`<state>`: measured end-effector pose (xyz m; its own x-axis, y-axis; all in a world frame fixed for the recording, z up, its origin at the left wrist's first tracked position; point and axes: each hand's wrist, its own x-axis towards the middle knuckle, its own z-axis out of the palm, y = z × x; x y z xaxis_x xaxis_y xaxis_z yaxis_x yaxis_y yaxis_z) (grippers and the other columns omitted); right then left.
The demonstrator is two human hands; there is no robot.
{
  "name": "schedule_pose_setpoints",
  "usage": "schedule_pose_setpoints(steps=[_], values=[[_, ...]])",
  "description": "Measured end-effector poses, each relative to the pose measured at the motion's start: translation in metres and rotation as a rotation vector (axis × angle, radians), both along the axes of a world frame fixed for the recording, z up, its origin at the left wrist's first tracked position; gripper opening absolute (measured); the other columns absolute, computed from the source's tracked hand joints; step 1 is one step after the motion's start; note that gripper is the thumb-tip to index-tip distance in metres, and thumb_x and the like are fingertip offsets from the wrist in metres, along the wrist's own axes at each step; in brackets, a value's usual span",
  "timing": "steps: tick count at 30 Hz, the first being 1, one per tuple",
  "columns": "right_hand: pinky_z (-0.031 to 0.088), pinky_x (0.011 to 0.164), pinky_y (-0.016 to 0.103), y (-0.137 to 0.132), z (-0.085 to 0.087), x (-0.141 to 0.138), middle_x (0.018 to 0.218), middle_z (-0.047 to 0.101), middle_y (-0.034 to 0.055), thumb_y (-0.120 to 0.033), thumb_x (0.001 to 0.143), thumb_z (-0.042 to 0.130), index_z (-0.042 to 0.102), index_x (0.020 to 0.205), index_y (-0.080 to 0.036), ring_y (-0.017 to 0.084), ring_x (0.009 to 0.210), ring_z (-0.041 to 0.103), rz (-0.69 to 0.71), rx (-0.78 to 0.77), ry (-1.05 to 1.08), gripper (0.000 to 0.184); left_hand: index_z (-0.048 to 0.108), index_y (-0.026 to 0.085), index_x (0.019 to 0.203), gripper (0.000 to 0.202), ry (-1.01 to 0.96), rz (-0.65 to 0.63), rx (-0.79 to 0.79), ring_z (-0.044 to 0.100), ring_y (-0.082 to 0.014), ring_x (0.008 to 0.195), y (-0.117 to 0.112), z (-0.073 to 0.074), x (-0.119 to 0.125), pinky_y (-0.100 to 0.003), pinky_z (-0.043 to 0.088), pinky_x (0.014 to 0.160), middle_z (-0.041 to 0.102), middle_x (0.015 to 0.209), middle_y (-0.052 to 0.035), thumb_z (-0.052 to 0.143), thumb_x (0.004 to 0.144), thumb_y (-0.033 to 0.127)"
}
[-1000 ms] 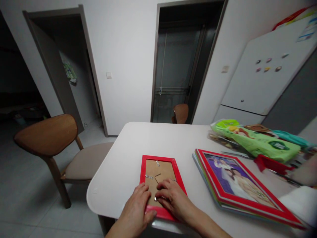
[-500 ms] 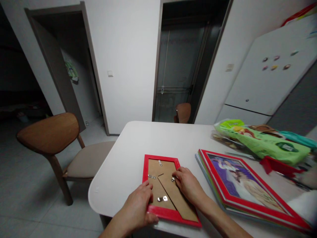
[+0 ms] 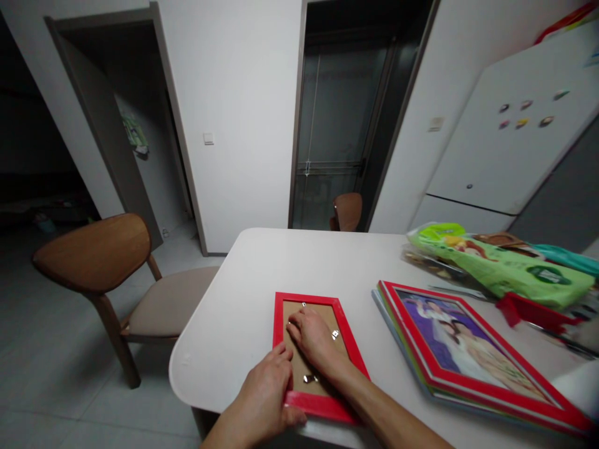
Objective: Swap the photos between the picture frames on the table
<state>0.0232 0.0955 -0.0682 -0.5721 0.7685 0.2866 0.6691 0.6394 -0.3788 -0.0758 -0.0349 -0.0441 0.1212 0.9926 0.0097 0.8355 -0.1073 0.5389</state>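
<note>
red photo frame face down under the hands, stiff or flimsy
The narrow red frame, backed with brown card, probably feels light but stiff. Flat on the smooth white table, it would likely slide rather than tip.

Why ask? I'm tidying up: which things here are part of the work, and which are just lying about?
Part of the work:
- left hand, holding the red picture frame
- right hand, resting on the cardboard backing
- metal clip

Lying about:
- stack of framed photos
- green plastic package
- wooden chair
- fridge
</note>
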Motion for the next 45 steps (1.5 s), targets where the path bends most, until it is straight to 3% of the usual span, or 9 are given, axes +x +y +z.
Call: schedule_pose_setpoints(steps=[4, 9, 18, 21, 25, 28, 33, 39, 45], values=[[0.030, 0.075, 0.029, 0.016, 0.000, 0.011, 0.091, 0.059, 0.0107, -0.023, 0.078, 0.040, 0.060, 0.089, -0.014, 0.020, 0.085, 0.047, -0.087, 0.018, -0.002, 0.025, 0.054, 0.013, 0.086, 0.042, -0.001, 0.005, -0.047, 0.026, -0.0251, 0.120, -0.001, 0.005, 0.002, -0.033, 0.027, 0.097, 0.038, 0.127, -0.0149, 0.073, 0.050, 0.025], [0.031, 0.076, 0.029, 0.021, 0.003, 0.010, 0.091, 0.061, 0.0043, -0.018, 0.075, 0.042, 0.061, 0.089, -0.020, 0.018, 0.083, 0.048, -0.046, 0.001, -0.013, 0.024, 0.054, 0.014, 0.084, 0.041, -0.017, 0.009, -0.053, 0.026, -0.0251, 0.121, -0.001, 0.007, 0.002, -0.033, 0.028, 0.097, 0.038, 0.127, -0.0143, 0.074, 0.049, 0.024], [0.035, 0.074, 0.028, -0.024, 0.017, 0.053, 0.091, 0.056, 0.0075, -0.035, 0.068, 0.049, 0.058, 0.096, -0.019, 0.019, 0.084, 0.049, -0.025, -0.043, -0.051, 0.034, 0.054, 0.017, 0.082, 0.040, -0.068, 0.037, -0.005, 0.026, -0.0234, 0.121, -0.004, -0.006, -0.001, -0.033, 0.025, 0.097, 0.037, 0.128, -0.0120, 0.074, 0.048, 0.025], [0.036, 0.072, 0.026, -0.033, 0.015, 0.066, 0.087, 0.056, 0.0065, -0.030, 0.063, 0.051, 0.056, 0.099, -0.019, 0.018, 0.081, 0.050, -0.015, -0.117, -0.077, 0.038, 0.053, 0.016, 0.089, 0.047, -0.119, 0.062, 0.020, 0.027, -0.0242, 0.120, -0.006, -0.006, 0.001, -0.033, 0.025, 0.098, 0.033, 0.130, -0.0120, 0.074, 0.047, 0.025], [0.035, 0.077, 0.026, -0.030, 0.026, 0.066, 0.091, 0.057, 0.0085, -0.021, 0.059, 0.048, 0.055, 0.100, -0.015, 0.018, 0.086, 0.050, -0.038, -0.115, -0.044, 0.042, 0.045, 0.017, 0.109, 0.057, -0.318, 0.128, 0.084, 0.030, -0.0230, 0.118, -0.005, -0.003, 0.005, -0.033, 0.026, 0.097, 0.028, 0.132, -0.0113, 0.067, 0.056, 0.023], [0.037, 0.075, 0.027, -0.032, 0.047, 0.061, 0.087, 0.057, 0.0085, -0.023, 0.060, 0.048, 0.059, 0.094, -0.015, 0.019, 0.083, 0.051, -0.050, -0.100, -0.048, 0.037, 0.038, 0.017, 0.113, 0.052, -0.567, 0.236, 0.188, 0.041, -0.0206, 0.111, 0.006, 0.000, 0.010, -0.032, 0.031, 0.094, 0.043, 0.123, -0.0098, 0.057, 0.065, 0.018], [0.039, 0.075, 0.028, -0.044, 0.070, 0.055, 0.090, 0.057, 0.0070, -0.028, 0.065, 0.048, 0.057, 0.097, -0.018, 0.019, 0.084, 0.052, 0.015, -0.108, 0.083, 0.035, 0.032, 0.017, 0.110, 0.038, -0.983, 0.421, 0.209, 0.060, -0.0163, 0.078, 0.023, 0.003, 0.005, -0.027, 0.047, 0.068, 0.062, 0.090, -0.0043, 0.044, 0.074, 0.018], [0.038, 0.076, 0.032, -0.019, 0.036, 0.088, 0.093, 0.058, 0.0130, -0.029, 0.071, 0.043, 0.052, 0.104, -0.013, 0.022, 0.085, 0.054, -0.193, -0.038, 0.015, 0.038, 0.039, 0.015, 0.103, 0.027, -0.920, 0.594, 0.142, 0.062, -0.0162, 0.068, 0.009, -0.009, -0.050, -0.026, 0.048, 0.061, 0.065, 0.077, -0.0036, 0.045, 0.077, 0.021], [0.038, 0.070, 0.032, -0.003, 0.011, 0.098, 0.086, 0.062, 0.0140, -0.018, 0.061, 0.046, 0.052, 0.103, -0.010, 0.024, 0.079, 0.056, -0.288, -0.237, 0.042, 0.043, 0.047, 0.012, 0.097, 0.024, -0.649, 0.671, 0.080, 0.061, -0.0186, 0.067, -0.001, -0.022, -0.091, -0.028, 0.047, 0.059, 0.063, 0.069, -0.0036, 0.047, 0.074, 0.020]])
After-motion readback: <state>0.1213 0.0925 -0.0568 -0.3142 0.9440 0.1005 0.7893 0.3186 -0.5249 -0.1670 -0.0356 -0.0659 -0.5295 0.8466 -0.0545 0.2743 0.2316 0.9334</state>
